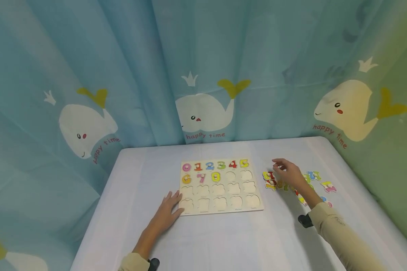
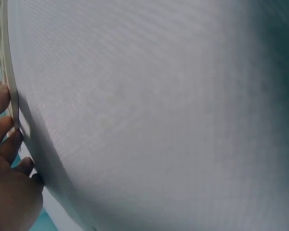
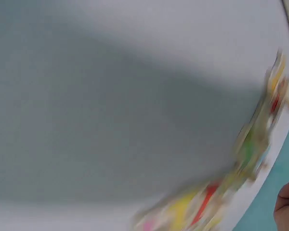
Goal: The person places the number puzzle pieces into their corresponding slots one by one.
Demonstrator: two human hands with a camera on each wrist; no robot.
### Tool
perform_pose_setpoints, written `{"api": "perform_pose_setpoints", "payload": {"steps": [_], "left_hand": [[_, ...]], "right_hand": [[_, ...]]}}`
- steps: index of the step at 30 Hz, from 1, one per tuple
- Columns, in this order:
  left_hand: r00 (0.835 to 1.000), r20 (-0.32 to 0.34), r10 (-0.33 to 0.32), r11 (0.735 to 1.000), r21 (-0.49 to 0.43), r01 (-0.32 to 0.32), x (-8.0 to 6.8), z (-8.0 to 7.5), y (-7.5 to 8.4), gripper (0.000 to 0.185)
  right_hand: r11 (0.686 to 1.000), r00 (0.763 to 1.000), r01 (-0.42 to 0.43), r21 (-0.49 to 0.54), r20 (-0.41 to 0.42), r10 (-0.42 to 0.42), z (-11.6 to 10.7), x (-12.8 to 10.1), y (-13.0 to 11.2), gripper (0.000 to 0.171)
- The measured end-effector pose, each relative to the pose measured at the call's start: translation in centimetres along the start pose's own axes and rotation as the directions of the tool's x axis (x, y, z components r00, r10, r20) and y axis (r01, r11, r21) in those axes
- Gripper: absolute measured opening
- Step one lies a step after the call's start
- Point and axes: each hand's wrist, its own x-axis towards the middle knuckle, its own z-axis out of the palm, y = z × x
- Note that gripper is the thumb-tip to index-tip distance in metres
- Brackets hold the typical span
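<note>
Right hand (image 1: 288, 174) hovers over the loose number pieces (image 1: 270, 180) right of the puzzle board (image 1: 220, 186), fingers curled, grip unclear. Left hand (image 1: 167, 212) lies flat, steadying the board's near-left corner. Picking stage, I'd say; next needs a clean pinch.

Two bare hands out over the puzzle board (image 1: 220, 187)

Left hand (image 1: 167, 214) lies flat, fingers spread against the board's near-left corner; right hand (image 1: 289, 174) hovers right of it, fingers loosely curled.
</note>
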Motion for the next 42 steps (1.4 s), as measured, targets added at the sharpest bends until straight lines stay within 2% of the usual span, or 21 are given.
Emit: {"api": "perform_pose_setpoints", "payload": {"steps": [6, 10, 16, 20, 27, 33, 42], "left_hand": [[1.0, -0.006, -0.006, 1.0, 0.001, 0.007, -0.2, 0.1, 0.1, 0.052], [1.0, -0.006, 0.006, 1.0, -0.004, -0.006, -0.2, 0.1, 0.2, 0.052], [1.0, -0.015, 0.002, 1.0, 0.003, -0.002, -0.3, 0.1, 0.1, 0.052], [1.0, -0.009, -0.011, 1.0, 0.01, 0.011, -0.3, 0.0, 0.0, 0.052], [1.0, -0.002, -0.004, 1.0, 0.001, 0.004, -0.1, -0.1, 0.2, 0.051], [1.0, -0.002, -0.011, 1.0, 0.005, 0.011, 0.1, 0.0, 0.3, 0.051], [1.0, -0.006, -0.007, 1.0, -0.007, 0.007, 0.0, 0.0, 0.3, 0.051]], "right_hand": [[0.996, 0.996, -0.084, -0.04, -0.039, 0.082, -3.7, -2.3, 3.1, 0.038], [0.992, 0.994, -0.101, -0.077, -0.05, 0.097, -5.1, -4.5, 5.0, 0.038], [0.99, 0.995, -0.092, -0.111, 0.015, 0.094, -5.4, -6.9, 7.6, 0.041], [0.989, 0.994, -0.111, -0.097, 0.01, 0.112, -4.7, -7.4, 8.1, 0.04], [0.988, 0.993, -0.099, -0.118, -0.074, 0.091, -4.0, -7.3, 7.7, 0.035], [0.996, 0.994, -0.087, -0.029, -0.063, 0.085, -3.3, -6.0, 6.8, 0.039], [1.0, 1.0, 0.014, 0.001, -0.005, -0.014, 0.5, -2.1, 1.1, 0.036]]}}
